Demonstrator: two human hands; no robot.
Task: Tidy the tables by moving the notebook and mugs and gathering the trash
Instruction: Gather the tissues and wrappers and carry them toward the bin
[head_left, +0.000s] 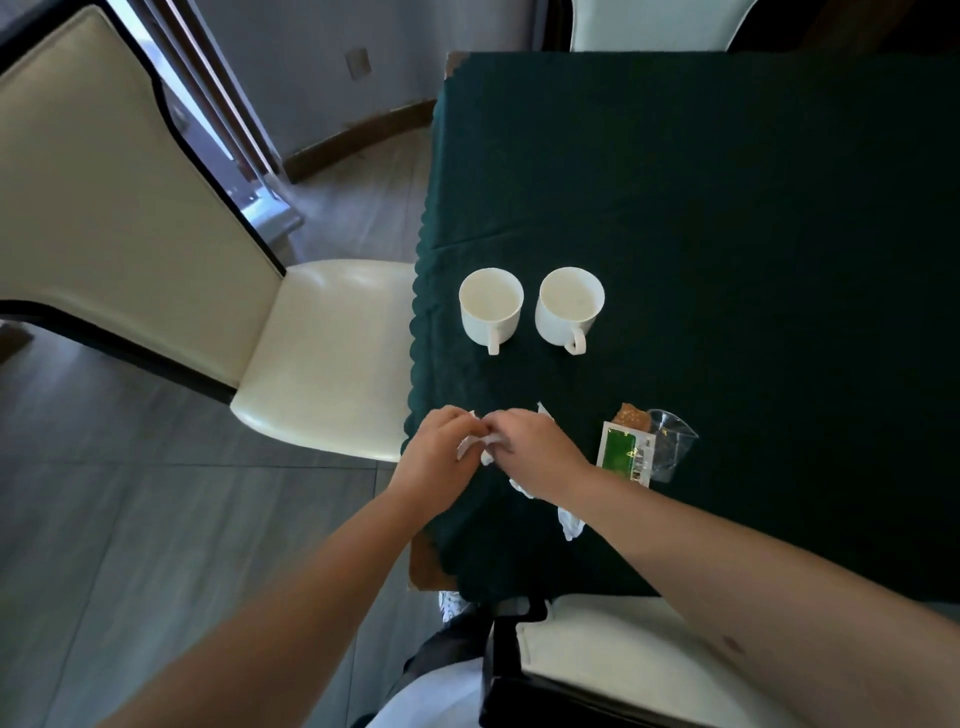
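Note:
Two white mugs stand side by side on the dark green tablecloth (727, 234), the left mug (491, 306) near the table's left edge and the right mug (569, 306) beside it, handles pointing toward me. In front of them my left hand (436, 457) and my right hand (540, 452) meet over crumpled white tissue (480, 449), both gripping it. More white tissue (570, 522) lies under my right wrist. A green-and-white wrapper (626, 454), a brown biscuit piece (631, 417) and a crushed clear plastic cup (670, 444) lie to the right. No notebook is visible.
A cream chair (332, 358) is tucked at the table's left side, its tall back rising toward me. Another cream chair (623, 660) sits at the near edge below my right arm. A third chair back (654, 23) shows at the far side. Grey floor lies to the left.

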